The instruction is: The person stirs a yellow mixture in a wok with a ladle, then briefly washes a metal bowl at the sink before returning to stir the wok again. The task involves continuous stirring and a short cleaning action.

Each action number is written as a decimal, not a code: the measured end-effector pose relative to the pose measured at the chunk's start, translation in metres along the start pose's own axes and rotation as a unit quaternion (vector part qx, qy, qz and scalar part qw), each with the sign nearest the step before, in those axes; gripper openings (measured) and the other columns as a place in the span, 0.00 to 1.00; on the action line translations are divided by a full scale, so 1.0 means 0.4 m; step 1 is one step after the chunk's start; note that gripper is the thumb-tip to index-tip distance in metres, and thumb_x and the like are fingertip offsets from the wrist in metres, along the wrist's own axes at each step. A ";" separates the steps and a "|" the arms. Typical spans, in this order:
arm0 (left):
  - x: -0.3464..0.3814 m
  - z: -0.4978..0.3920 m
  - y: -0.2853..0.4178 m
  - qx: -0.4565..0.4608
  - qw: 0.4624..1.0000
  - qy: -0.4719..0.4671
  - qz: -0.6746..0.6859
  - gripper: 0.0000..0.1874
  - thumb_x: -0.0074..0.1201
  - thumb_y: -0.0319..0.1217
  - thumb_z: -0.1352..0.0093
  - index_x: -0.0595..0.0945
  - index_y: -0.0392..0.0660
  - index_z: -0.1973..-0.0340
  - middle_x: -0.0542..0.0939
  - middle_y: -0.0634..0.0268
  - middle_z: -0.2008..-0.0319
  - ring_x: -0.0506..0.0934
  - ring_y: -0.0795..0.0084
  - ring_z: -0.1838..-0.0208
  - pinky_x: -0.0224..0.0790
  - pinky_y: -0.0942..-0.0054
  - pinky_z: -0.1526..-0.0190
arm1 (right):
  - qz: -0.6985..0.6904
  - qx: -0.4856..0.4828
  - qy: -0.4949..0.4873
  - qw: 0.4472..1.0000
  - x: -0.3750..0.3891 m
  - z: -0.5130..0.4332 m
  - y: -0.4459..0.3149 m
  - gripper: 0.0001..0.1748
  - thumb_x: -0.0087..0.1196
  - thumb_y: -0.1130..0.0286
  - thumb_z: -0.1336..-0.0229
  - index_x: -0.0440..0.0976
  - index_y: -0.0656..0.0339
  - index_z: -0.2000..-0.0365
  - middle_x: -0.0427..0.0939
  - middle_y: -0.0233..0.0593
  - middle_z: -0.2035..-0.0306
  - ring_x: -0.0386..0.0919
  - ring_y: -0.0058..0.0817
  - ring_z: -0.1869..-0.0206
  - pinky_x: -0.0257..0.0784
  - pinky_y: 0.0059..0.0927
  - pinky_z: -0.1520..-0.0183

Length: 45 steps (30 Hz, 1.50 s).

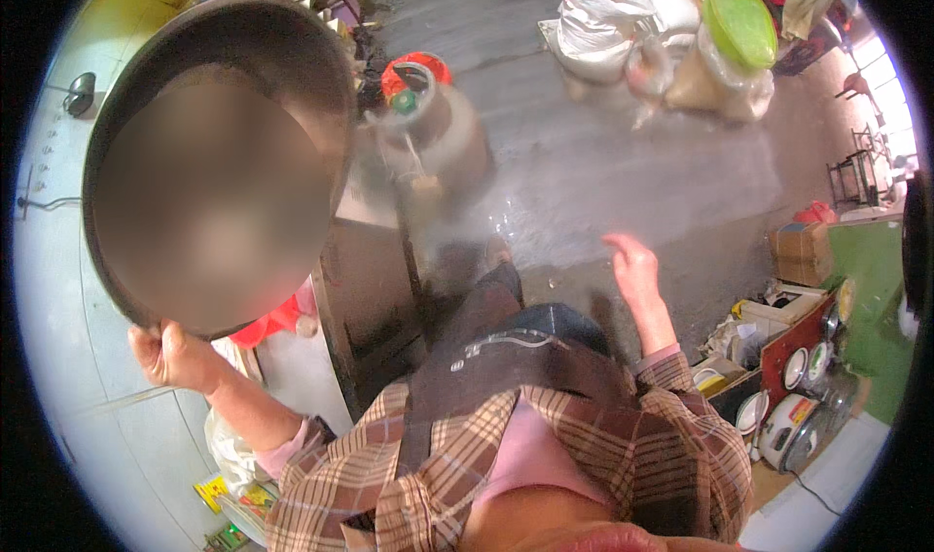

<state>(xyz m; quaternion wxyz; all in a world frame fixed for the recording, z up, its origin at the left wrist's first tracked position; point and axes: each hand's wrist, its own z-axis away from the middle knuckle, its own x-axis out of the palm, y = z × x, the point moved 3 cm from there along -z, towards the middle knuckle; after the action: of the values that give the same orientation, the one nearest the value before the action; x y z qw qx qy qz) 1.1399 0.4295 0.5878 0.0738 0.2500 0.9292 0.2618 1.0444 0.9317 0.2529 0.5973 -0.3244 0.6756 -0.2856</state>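
My left hand (175, 359) grips the near edge of a large dark metal pan (219, 187), possibly a wok. It is raised on my left and tilted so that its inside faces me. The middle of that inside is blurred, so I cannot tell what it contains. My right hand (636, 269) hangs over the floor with nothing in it, its fingers loosely bent and a little apart. Beyond my legs stands a grey gas cylinder (452, 132) with a green valve knob (403, 101).
White woven sacks (602, 23) and a green plastic basin (740, 23) lie ahead on the right. A cardboard box (801, 253), several bowls (751, 411) and a rice cooker (792, 424) are at my right. Red plastic (266, 324) shows below the pan, beside a tiled wall (55, 260).
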 end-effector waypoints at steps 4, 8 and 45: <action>0.166 0.035 0.024 -0.047 0.996 -0.055 0.059 0.20 0.49 0.06 0.44 0.65 0.48 0.79 0.72 0.72 0.73 0.69 0.82 0.69 0.69 0.78 0.64 | 0.056 0.092 -0.003 0.994 -0.166 -0.004 0.088 0.17 0.47 0.83 0.48 0.79 0.62 0.58 0.82 0.48 0.60 0.81 0.40 0.54 0.74 0.36 0.49; 0.364 0.002 -0.037 -0.087 0.990 -0.046 0.099 0.17 0.50 0.06 0.44 0.72 0.45 0.75 0.81 0.63 0.64 0.75 0.80 0.66 0.71 0.79 0.63 | 0.055 0.138 -0.009 0.989 -0.223 -0.097 0.139 0.15 0.49 0.83 0.47 0.78 0.63 0.59 0.83 0.48 0.62 0.82 0.39 0.56 0.75 0.35 0.51; 1.114 -0.186 -0.593 -0.120 0.863 0.085 -0.484 0.11 0.52 0.11 0.46 0.69 0.38 0.79 0.66 0.73 0.79 0.63 0.83 0.74 0.58 0.83 0.71 | 0.181 -0.214 -0.313 0.907 0.365 -2.100 -0.206 0.11 0.50 0.76 0.39 0.78 0.62 0.58 0.83 0.44 0.63 0.82 0.30 0.60 0.74 0.30 0.54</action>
<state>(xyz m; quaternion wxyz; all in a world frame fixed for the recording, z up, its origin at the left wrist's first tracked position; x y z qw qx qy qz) 0.6336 0.4453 0.5242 0.1410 -0.2650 0.8974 0.3235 0.2078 0.7650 0.3294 0.7360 -0.3891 0.5457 0.0952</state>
